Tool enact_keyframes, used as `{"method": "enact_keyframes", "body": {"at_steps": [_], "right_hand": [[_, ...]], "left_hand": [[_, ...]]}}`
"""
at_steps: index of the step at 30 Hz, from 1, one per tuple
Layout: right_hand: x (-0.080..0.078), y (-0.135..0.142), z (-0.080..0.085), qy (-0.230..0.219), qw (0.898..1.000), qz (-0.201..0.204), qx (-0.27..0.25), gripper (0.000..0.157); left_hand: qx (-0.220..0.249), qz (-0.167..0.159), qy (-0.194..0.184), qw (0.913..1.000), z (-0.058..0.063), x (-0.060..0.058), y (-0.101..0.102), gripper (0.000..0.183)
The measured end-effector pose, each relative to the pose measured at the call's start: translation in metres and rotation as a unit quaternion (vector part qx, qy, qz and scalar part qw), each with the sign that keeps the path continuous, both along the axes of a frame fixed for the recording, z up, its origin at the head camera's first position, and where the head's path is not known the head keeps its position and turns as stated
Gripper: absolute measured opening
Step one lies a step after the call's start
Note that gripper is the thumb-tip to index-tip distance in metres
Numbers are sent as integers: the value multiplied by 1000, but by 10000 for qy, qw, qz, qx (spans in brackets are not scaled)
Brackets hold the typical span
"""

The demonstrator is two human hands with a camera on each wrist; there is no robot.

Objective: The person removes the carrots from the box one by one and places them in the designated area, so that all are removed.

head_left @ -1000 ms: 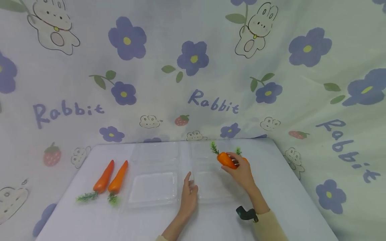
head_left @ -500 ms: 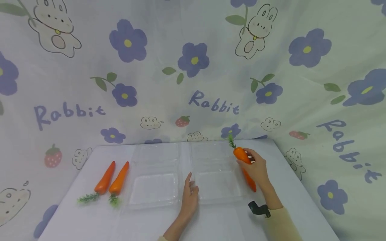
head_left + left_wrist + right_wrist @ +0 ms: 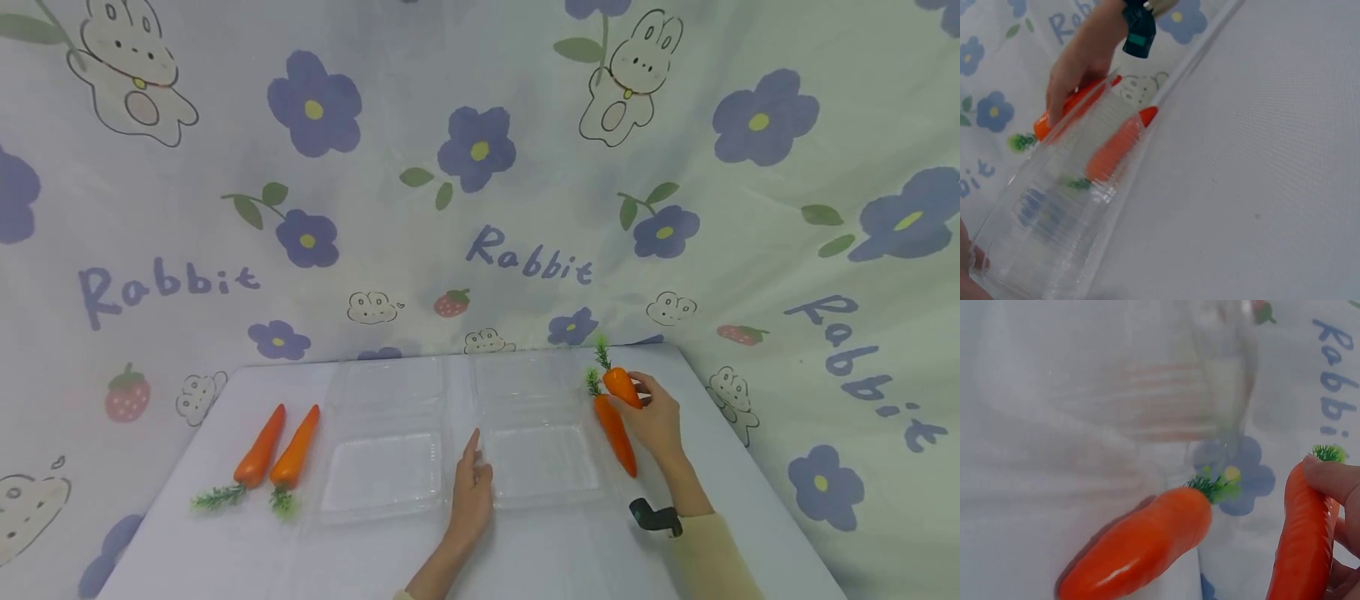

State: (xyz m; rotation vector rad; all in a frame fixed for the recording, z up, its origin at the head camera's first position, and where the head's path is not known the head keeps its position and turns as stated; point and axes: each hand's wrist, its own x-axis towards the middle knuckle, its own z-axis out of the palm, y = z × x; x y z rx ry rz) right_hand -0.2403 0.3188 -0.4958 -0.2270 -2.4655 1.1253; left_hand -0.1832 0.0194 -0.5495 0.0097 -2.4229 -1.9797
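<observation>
My right hand (image 3: 658, 423) grips an orange carrot (image 3: 621, 385) with a leafy green top, thumb on one side and fingers on the other in the right wrist view. Just left of it, a second carrot (image 3: 615, 435) lies on the table beside the clear plastic box (image 3: 551, 502) on the right, its leaves toward the back. My left hand (image 3: 472, 496) rests at that box's left side, fingers relaxed and index finger extended. In the left wrist view, the held carrot (image 3: 1072, 107) shows behind the box's see-through wall.
Another clear box (image 3: 386, 507), with its lid folded back, stands left of my left hand. Two more carrots (image 3: 255, 450) lie at the table's left side, leaves toward me. A patterned cloth (image 3: 420, 225) hangs behind the white table.
My right hand has carried its carrot rightward from over the right box to beyond the lying carrot, which shows fully now. My left hand has stayed at the box.
</observation>
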Motion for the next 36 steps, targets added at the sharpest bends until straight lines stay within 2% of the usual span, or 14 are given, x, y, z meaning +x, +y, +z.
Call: {"method": "enact_keyframes", "body": {"at_steps": [10,18,25,36], "right_hand": [[-2,16,-21,132,9995,-269,85,54],[-1,22,-31,-141,9988,-453,-84,55],[-3,27,-43,-587,9961,-506,-412,59],[-2,32,-59,-515,9963,-598,-333,61]], "left_hand": [[-17,25,94,10000,-2,-1,0,55],[-93,84,130,9998,-1,1,1,54],[0,29,223,9997,-1,1,1,55],[-54,89,159,9998,-3,0,2,55]]}}
